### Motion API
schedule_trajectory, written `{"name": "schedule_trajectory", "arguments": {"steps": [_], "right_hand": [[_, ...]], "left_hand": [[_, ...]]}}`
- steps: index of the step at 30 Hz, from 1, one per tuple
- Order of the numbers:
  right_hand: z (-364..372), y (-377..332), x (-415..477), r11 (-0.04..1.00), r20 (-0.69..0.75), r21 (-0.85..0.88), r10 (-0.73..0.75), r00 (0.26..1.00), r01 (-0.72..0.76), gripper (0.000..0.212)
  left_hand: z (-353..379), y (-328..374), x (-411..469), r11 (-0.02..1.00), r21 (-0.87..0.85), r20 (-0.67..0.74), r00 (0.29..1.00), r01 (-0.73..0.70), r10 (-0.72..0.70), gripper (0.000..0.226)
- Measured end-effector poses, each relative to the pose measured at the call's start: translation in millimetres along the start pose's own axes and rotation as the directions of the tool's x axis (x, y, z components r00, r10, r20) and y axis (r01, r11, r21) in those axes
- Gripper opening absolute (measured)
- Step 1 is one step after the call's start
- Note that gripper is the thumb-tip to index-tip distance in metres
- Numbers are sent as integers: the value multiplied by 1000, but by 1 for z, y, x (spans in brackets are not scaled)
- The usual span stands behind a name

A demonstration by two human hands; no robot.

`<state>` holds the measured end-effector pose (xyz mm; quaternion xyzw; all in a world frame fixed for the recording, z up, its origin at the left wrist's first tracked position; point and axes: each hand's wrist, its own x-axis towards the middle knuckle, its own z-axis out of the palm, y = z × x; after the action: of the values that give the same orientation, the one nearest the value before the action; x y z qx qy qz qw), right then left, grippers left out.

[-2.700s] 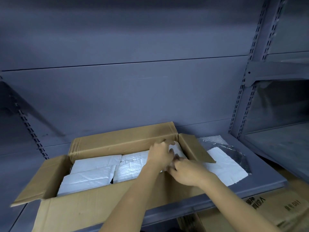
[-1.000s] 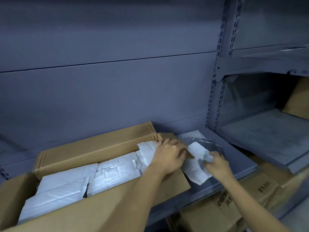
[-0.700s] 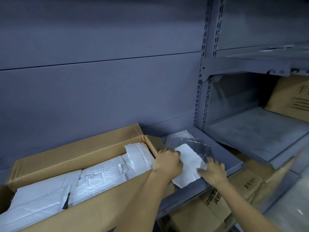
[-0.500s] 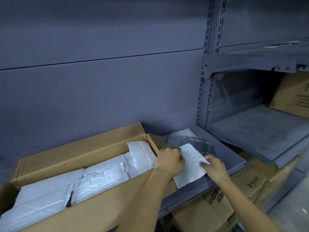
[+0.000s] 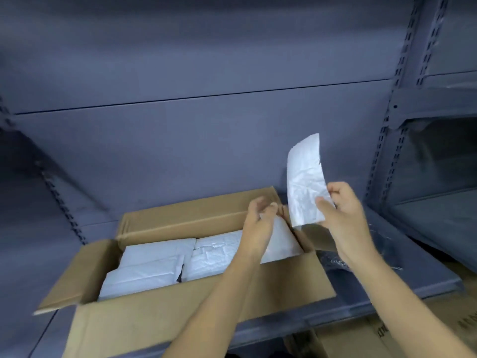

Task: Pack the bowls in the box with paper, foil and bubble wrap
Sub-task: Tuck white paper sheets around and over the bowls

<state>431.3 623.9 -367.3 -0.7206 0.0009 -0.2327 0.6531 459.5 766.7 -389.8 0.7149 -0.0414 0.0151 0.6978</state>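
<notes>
An open cardboard box [image 5: 144, 321] sits on a grey shelf, filled with several white paper-wrapped packs [image 5: 154, 264]; no bare bowl shows. My right hand [image 5: 343, 218] pinches a white paper sheet [image 5: 304, 182] and holds it upright above the box's right end. My left hand [image 5: 260, 223] hovers over the box's right side, fingers loosely curled and holding nothing, just left of the sheet. Clear bubble wrap [image 5: 384, 244] lies on the shelf right of the box, partly behind my right arm.
The grey shelf board [image 5: 387, 288] ends close to the box's right side. A perforated upright post [image 5: 392, 112] separates a second shelf bay [image 5: 438, 215] on the right. Cardboard cartons [image 5: 361, 339] stand under the shelf. The box's left flap [image 5: 74, 275] sticks outward.
My right hand has lifted the white sheet off the shelf and raised it upright. My left hand let go of the sheet and moved back over the box. The view swung left.
</notes>
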Motion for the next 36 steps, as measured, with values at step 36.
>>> {"name": "schedule_trajectory", "arguments": {"steps": [36], "right_hand": [[229, 28, -74, 961, 575, -272, 202, 792, -48, 33]], "left_hand": [[-209, -15, -82, 349, 812, -487, 873, 468, -38, 52]]}}
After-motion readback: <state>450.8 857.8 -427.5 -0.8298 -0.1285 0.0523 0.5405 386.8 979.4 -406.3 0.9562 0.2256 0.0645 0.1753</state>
